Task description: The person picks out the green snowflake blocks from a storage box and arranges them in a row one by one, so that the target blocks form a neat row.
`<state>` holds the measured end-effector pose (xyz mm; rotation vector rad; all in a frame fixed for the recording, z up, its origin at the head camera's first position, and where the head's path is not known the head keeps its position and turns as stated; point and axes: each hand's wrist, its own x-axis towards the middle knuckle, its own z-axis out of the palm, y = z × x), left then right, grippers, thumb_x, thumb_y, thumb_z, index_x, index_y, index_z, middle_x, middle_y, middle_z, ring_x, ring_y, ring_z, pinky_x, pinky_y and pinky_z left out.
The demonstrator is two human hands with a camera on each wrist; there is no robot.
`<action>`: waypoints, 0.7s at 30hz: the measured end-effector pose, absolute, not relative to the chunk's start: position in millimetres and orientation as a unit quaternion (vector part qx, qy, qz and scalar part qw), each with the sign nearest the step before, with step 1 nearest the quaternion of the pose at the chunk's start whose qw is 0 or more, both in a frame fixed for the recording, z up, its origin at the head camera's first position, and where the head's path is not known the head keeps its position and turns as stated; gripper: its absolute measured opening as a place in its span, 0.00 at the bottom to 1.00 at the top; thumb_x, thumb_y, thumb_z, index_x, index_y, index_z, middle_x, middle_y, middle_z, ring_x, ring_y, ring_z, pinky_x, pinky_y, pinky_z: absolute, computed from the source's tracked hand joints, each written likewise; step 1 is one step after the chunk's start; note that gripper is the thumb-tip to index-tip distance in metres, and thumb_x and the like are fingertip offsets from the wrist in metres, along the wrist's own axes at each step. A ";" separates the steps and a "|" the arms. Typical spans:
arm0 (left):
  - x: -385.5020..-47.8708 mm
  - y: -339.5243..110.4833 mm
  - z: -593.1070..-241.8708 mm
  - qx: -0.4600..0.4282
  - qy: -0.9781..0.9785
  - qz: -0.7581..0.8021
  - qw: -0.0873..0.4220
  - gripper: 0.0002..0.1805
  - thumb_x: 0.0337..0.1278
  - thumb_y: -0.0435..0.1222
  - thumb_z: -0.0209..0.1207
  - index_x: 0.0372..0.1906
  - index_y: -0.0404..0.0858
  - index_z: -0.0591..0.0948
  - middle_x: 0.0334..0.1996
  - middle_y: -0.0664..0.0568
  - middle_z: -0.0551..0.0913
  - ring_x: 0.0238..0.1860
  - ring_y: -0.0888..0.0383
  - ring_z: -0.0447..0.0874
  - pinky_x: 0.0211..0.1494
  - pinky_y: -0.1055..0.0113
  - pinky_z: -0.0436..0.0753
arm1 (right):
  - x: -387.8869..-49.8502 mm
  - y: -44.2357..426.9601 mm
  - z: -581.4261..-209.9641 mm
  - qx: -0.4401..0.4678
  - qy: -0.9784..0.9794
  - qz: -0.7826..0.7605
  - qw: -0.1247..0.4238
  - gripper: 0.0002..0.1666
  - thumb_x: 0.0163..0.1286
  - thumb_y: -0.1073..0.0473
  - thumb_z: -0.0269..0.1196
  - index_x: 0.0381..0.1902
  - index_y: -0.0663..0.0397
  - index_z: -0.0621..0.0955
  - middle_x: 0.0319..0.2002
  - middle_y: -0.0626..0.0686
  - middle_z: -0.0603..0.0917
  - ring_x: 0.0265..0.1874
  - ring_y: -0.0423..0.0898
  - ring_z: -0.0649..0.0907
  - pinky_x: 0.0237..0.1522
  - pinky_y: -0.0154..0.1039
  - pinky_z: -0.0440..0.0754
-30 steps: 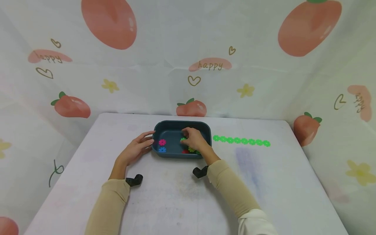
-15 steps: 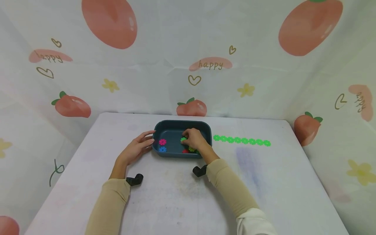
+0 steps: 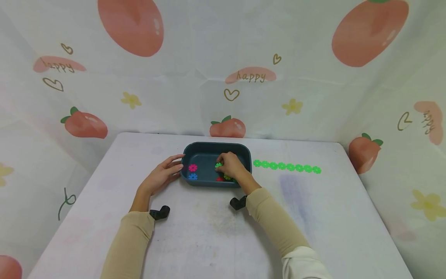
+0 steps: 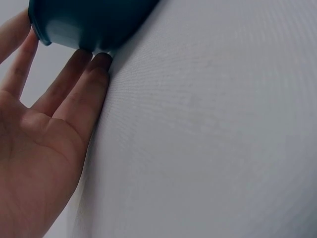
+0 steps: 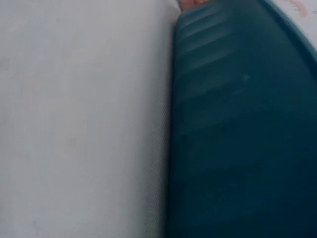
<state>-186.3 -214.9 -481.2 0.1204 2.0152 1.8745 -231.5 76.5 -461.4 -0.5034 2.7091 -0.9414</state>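
A dark teal tray (image 3: 202,184) stands on the white table. My left hand (image 3: 161,176) rests its extended fingers against the tray's left end; in the left wrist view the fingers (image 4: 84,94) touch the tray's outer wall (image 4: 69,29). Inside the tray, my right hand (image 3: 232,166) pinches a green flower-shaped piece (image 3: 218,165) between thumb and fingers. A pink flower piece (image 3: 192,167) and a blue flower piece (image 3: 193,176) lie at the tray's left. Below the right hand are a red piece (image 3: 220,179) and a yellow-green piece (image 3: 227,177), partly hidden.
To the tray's right, a row of several green flower pieces (image 3: 282,166) runs across the table (image 3: 209,240). A printed cloth (image 3: 181,108) hangs behind and beside the table. The tray's wall (image 5: 237,124) fills much of the right wrist view.
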 end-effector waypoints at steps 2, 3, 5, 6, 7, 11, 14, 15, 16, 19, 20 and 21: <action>-186.8 -213.8 -481.5 0.046 0.717 0.668 0.194 0.34 0.74 0.45 0.58 0.78 0.46 0.61 0.80 0.41 0.58 0.79 0.43 0.58 0.83 0.43 0.60 | -230.8 77.8 -460.8 -0.174 0.923 -0.323 0.115 0.15 0.65 0.59 0.73 0.47 0.58 0.85 0.44 0.56 0.84 0.43 0.49 0.81 0.50 0.43 0.85; -187.0 -213.3 -481.6 0.046 0.716 0.669 0.194 0.34 0.74 0.45 0.58 0.78 0.46 0.61 0.80 0.41 0.58 0.79 0.43 0.58 0.83 0.43 0.60 | -230.4 78.4 -460.5 -0.178 0.922 -0.325 0.114 0.14 0.65 0.60 0.73 0.47 0.58 0.84 0.44 0.56 0.85 0.43 0.49 0.81 0.50 0.43 0.85; -186.8 -212.5 -481.5 0.046 0.716 0.669 0.194 0.35 0.74 0.45 0.58 0.79 0.45 0.61 0.80 0.41 0.57 0.79 0.43 0.58 0.82 0.43 0.60 | -229.7 79.7 -460.1 -0.186 0.919 -0.330 0.112 0.13 0.65 0.61 0.72 0.46 0.57 0.84 0.44 0.55 0.85 0.44 0.49 0.82 0.50 0.44 0.85; -186.5 -212.3 -481.3 0.045 0.716 0.669 0.193 0.35 0.74 0.45 0.58 0.79 0.45 0.61 0.80 0.41 0.57 0.80 0.43 0.58 0.82 0.43 0.60 | -229.4 80.2 -459.8 -0.191 0.917 -0.334 0.109 0.12 0.66 0.61 0.72 0.45 0.56 0.84 0.43 0.55 0.86 0.44 0.49 0.83 0.50 0.44 0.85; -186.3 -212.0 -481.0 0.045 0.716 0.669 0.193 0.35 0.74 0.45 0.58 0.79 0.45 0.61 0.80 0.41 0.57 0.80 0.43 0.58 0.82 0.43 0.60 | -229.2 80.6 -459.3 -0.195 0.915 -0.338 0.105 0.11 0.66 0.61 0.71 0.45 0.56 0.84 0.43 0.55 0.86 0.44 0.49 0.83 0.51 0.44 0.85; -185.0 -212.4 -479.7 0.045 0.717 0.669 0.192 0.35 0.74 0.44 0.58 0.79 0.45 0.61 0.80 0.41 0.57 0.79 0.42 0.58 0.83 0.43 0.60 | -228.5 81.4 -456.3 -0.199 0.905 -0.364 0.093 0.08 0.68 0.61 0.70 0.44 0.53 0.84 0.41 0.53 0.87 0.42 0.48 0.83 0.49 0.44 0.85; -184.5 -213.7 -479.4 0.044 0.718 0.667 0.191 0.34 0.74 0.44 0.58 0.79 0.45 0.61 0.80 0.40 0.57 0.79 0.43 0.58 0.83 0.44 0.60 | -228.4 81.2 -451.8 -0.190 0.898 -0.385 0.091 0.08 0.69 0.59 0.69 0.45 0.51 0.83 0.42 0.52 0.86 0.42 0.47 0.83 0.46 0.42 0.85; -184.5 -214.2 -479.6 0.043 0.719 0.667 0.191 0.34 0.74 0.44 0.58 0.79 0.46 0.61 0.80 0.40 0.57 0.79 0.43 0.58 0.83 0.44 0.60 | -228.4 81.4 -449.8 -0.186 0.896 -0.392 0.090 0.08 0.70 0.58 0.69 0.46 0.50 0.83 0.42 0.52 0.86 0.42 0.47 0.83 0.45 0.41 0.84; -184.6 -214.6 -479.8 0.043 0.719 0.667 0.191 0.33 0.74 0.44 0.58 0.78 0.46 0.61 0.80 0.41 0.57 0.79 0.43 0.58 0.82 0.44 0.60 | -228.4 81.4 -447.7 -0.184 0.894 -0.399 0.089 0.09 0.70 0.57 0.69 0.46 0.50 0.83 0.43 0.52 0.86 0.42 0.47 0.83 0.44 0.41 0.84; -185.2 -214.9 -480.3 0.044 0.720 0.666 0.190 0.33 0.75 0.44 0.57 0.79 0.46 0.61 0.80 0.41 0.58 0.79 0.43 0.58 0.82 0.44 0.60 | -228.1 82.3 -441.0 -0.182 0.886 -0.418 0.082 0.13 0.71 0.56 0.68 0.51 0.52 0.83 0.44 0.53 0.86 0.43 0.47 0.83 0.42 0.40 0.84; -185.5 -214.9 -480.6 0.044 0.719 0.667 0.190 0.33 0.75 0.43 0.57 0.79 0.46 0.61 0.80 0.41 0.58 0.79 0.43 0.58 0.82 0.44 0.60 | -227.6 82.8 -438.5 -0.183 0.884 -0.423 0.080 0.14 0.71 0.56 0.67 0.52 0.53 0.83 0.44 0.53 0.86 0.43 0.47 0.84 0.42 0.39 0.84; -185.6 -214.8 -480.8 0.044 0.719 0.667 0.190 0.33 0.75 0.43 0.56 0.79 0.46 0.61 0.80 0.41 0.58 0.79 0.43 0.58 0.82 0.44 0.60 | -227.1 83.6 -436.2 -0.186 0.883 -0.425 0.078 0.15 0.72 0.56 0.67 0.54 0.53 0.83 0.45 0.53 0.87 0.43 0.47 0.84 0.41 0.39 0.84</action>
